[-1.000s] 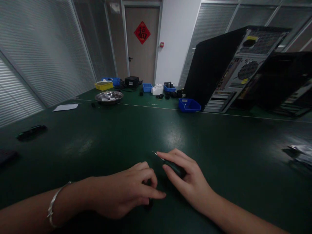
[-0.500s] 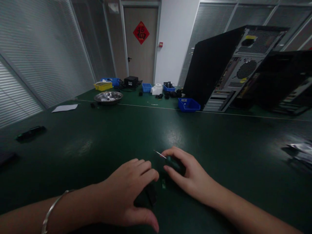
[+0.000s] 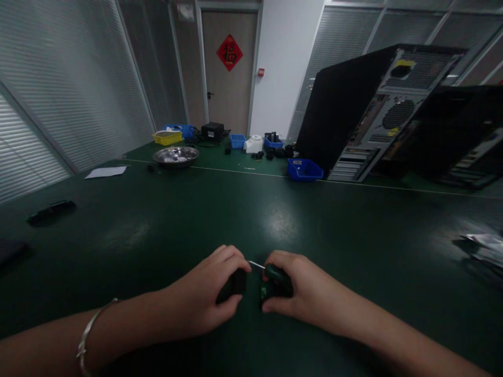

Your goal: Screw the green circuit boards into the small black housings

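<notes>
My left hand (image 3: 218, 285) is wrapped around a small dark block (image 3: 238, 283), gripped between the fingers and thumb. Its exact kind is too dark to tell. Beside it, my right hand (image 3: 293, 280) holds a screwdriver (image 3: 278, 273) by its dark green handle. The thin metal shaft points left, its tip close to my left fingertips; whether they touch I cannot tell. Just below the handle, near my right thumb, lies a small dark piece with green patches (image 3: 263, 293), partly covered by the hand.
A blue bin (image 3: 304, 170) stands beside a large black computer case (image 3: 349, 110). At the back left are a metal bowl (image 3: 176, 163) and a yellow tray (image 3: 167, 137). Paper (image 3: 105, 172) and a dark object (image 3: 51, 212) lie left; a silvery packet (image 3: 485, 246) lies far right.
My left hand has closed more around the dark block, its thumb drawn up. My right hand has lowered slightly, with the screwdriver and thumb now at the small green-patched piece.
</notes>
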Action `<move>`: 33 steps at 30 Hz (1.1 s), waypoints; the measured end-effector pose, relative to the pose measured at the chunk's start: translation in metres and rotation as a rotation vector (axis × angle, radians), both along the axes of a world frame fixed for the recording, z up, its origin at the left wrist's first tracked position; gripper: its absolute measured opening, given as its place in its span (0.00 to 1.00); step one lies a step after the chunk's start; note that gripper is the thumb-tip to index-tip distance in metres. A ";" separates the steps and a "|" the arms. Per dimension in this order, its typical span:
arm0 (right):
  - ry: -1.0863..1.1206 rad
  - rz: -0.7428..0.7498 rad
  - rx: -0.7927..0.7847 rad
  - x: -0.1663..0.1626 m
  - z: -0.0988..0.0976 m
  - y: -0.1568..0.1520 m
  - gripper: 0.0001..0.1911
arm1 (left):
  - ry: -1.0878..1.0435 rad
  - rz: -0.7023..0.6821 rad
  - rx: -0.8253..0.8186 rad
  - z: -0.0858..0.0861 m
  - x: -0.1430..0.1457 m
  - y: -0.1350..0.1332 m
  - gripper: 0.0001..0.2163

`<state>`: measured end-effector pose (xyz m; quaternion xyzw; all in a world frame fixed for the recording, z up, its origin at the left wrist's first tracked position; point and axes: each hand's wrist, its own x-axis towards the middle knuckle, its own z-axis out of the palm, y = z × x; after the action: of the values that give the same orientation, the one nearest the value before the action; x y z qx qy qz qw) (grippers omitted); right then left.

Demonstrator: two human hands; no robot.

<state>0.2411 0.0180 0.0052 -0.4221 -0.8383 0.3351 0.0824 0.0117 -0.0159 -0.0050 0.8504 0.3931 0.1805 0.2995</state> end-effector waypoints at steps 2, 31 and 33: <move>-0.017 -0.010 0.017 -0.001 -0.001 -0.002 0.15 | -0.051 -0.011 -0.006 -0.006 -0.003 0.000 0.17; 0.433 -0.066 0.115 -0.013 -0.013 -0.015 0.09 | -0.583 0.109 -0.530 -0.010 0.005 0.002 0.20; 0.420 -0.061 0.125 -0.013 -0.012 -0.014 0.09 | -0.593 0.125 -0.553 -0.011 0.005 0.002 0.20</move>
<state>0.2280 0.0037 -0.0072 -0.3623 -0.8086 0.3605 0.2914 0.0165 -0.0137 -0.0159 0.6234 0.3745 0.3233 0.6055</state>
